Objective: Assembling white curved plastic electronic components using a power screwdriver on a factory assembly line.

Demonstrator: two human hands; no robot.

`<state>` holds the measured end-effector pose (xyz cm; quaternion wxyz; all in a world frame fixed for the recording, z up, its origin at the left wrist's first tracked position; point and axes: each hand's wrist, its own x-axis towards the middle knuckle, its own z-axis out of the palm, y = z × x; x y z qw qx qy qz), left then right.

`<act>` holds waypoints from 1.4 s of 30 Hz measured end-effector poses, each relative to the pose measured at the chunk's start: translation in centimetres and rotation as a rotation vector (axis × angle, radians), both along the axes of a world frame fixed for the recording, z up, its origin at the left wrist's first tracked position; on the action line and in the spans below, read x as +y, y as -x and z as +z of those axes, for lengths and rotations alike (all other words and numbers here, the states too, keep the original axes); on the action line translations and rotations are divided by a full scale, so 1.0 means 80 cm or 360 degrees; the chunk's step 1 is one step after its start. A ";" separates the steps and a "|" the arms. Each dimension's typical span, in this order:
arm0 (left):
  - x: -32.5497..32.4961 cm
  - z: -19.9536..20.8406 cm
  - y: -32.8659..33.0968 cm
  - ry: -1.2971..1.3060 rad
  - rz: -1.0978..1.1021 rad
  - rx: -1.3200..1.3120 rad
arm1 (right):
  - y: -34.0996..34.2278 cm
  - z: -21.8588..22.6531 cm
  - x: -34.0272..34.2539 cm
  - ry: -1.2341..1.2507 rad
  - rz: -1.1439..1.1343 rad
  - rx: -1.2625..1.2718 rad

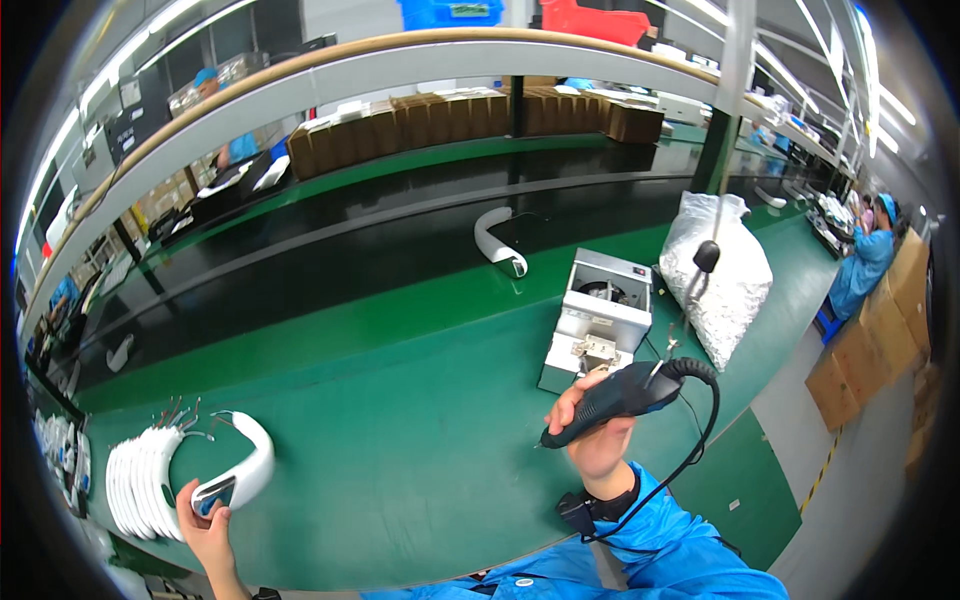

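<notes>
My left hand (207, 538) grips the lower end of a white curved plastic shell (258, 460), with a dark glossy patch near my fingers and thin wires at its upper end. Just left of it, a row of similar white curved shells (140, 485) stands packed together, with loose coloured wires at the top. My right hand (600, 455) is wrapped round a black electric screwdriver (618, 400), its tip pointing down left above the table. The tool hangs from a cord, and a coiled black cable leaves its rear end. Behind it sits a silver screw feeder box (608, 310).
A clear plastic bag of small white parts (715, 275) stands right of the feeder. Another curved shell (495, 243) lies at the edge of the black conveyor (380, 235) beyond the green table (400, 440). A metal post (722, 130) rises behind. Cardboard boxes (870, 345) and a seated co-worker (868, 255) are far right.
</notes>
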<state>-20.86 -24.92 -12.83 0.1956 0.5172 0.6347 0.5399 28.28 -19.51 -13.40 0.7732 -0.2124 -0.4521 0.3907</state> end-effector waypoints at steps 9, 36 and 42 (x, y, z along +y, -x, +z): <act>0.077 0.055 -0.181 -0.0159 -0.1506 -0.1187 | -0.034 0.008 -0.018 -0.0071 -0.0375 -0.0158; 0.182 0.047 -0.300 0.0070 -0.1176 -0.0978 | -0.086 0.028 -0.029 -0.0107 -0.0657 -0.0252; 0.204 0.046 -0.390 -0.0199 -0.1447 -0.1017 | 0.013 0.035 0.014 -0.0020 -0.0014 -0.0101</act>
